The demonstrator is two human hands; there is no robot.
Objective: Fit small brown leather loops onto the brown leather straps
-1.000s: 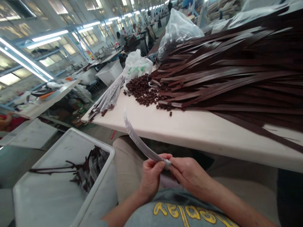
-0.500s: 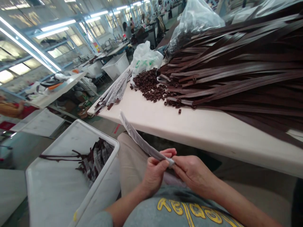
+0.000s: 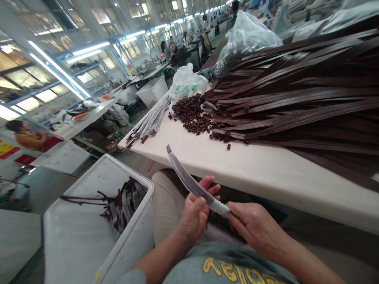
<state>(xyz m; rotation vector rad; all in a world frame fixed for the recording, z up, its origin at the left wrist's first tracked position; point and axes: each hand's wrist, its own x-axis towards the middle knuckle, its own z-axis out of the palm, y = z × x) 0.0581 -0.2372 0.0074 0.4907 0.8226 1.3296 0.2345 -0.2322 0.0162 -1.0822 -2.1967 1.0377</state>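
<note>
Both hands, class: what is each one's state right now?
Left hand: thumb over the covered strip, fingers partly spread; whether it grips cannot be told.
Right hand: closed, holding the same strip.

The strip [image 3: 185, 175] is greyish mauve, whiter near its lower end and darker at the tip. The straps [image 3: 310, 96] are dark brown with pale streaks, the loops [image 3: 191, 114] dark brown. The table [image 3: 260, 161] is plain cream. The front bag [image 3: 189, 81] is white with green print, the bin [image 3: 77, 228] white with a yellow mark. The shirt [image 3: 183, 266] is grey with yellow letters, the trousers [image 3: 166, 197] beige.
</note>
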